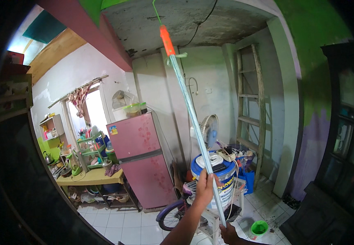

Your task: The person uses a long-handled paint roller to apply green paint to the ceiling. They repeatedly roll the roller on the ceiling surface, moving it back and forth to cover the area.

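I hold a long pale metal pole [189, 106] raised diagonally toward the ceiling. My left hand [205, 188] is closed round it at middle height in the view, and my right hand [228, 232] grips its lower end near the bottom edge. An orange handle [166, 40] is fixed to the top with a pale green tie, and a thin green wire rod rises from it to the upper edge. Behind the pole stand a blue-and-white bucket [226, 196] with items on its lid and a standing fan [209, 127].
A pink fridge [140, 163] and a cluttered yellow table [91, 176] stand left. Behind are a wooden ladder [260, 102] and a bicycle wheel [164, 216]. A dark cabinet [346, 122] is right, and a small green bucket [258, 230] sits on the tiles [128, 228].
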Demonstrator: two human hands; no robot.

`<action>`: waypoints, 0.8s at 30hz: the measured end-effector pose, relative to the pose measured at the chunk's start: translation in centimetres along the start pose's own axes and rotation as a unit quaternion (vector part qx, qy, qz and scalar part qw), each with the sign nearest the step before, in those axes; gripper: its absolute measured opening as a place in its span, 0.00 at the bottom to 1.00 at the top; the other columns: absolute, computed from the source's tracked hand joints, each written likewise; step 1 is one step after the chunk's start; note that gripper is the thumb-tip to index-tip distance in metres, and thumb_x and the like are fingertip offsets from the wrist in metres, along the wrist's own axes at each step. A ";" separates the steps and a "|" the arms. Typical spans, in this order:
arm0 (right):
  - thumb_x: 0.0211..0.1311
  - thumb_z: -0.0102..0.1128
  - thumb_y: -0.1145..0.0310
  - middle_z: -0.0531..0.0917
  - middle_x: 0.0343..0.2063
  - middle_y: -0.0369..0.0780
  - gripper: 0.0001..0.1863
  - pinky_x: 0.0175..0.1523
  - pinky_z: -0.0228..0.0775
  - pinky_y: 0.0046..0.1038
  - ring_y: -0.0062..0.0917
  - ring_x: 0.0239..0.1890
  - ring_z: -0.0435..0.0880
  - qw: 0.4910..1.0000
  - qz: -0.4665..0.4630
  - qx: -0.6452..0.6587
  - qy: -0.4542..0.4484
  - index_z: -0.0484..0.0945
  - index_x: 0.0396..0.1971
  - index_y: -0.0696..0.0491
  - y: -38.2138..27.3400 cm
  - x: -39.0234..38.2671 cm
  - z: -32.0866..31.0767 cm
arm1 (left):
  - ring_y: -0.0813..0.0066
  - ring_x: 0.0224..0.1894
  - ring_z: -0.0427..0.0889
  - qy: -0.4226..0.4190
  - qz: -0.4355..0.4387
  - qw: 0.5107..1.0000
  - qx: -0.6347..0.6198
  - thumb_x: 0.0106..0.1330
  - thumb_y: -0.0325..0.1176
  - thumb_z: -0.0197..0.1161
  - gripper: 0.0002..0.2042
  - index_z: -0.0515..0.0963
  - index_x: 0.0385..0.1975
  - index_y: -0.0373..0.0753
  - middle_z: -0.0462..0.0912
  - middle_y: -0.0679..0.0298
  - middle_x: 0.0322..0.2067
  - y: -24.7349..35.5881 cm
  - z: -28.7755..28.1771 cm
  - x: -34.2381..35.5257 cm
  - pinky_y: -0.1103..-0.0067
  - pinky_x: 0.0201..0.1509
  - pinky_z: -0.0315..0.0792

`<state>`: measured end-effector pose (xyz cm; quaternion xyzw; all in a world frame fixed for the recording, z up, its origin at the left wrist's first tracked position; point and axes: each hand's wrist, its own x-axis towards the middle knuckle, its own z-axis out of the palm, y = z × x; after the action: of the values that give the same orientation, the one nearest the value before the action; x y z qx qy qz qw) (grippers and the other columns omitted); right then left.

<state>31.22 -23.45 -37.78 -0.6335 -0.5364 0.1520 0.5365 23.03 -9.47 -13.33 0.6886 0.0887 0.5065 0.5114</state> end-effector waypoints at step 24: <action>0.69 0.52 0.53 0.79 0.22 0.53 0.21 0.33 0.71 0.44 0.51 0.29 0.82 0.994 0.067 0.084 -0.027 0.72 0.38 0.60 2.7 2.4 1.5 | 0.78 0.30 0.77 0.016 0.003 1.000 -0.011 0.78 0.34 0.42 0.16 0.62 0.59 0.34 0.72 0.64 0.30 -1.4 -0.4 0.6 0.76 0.40 0.81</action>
<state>32.33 -20.27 -39.72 -0.6160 -0.4927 0.2490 0.5620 23.54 -8.15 -14.11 0.6748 0.0893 0.5197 0.5164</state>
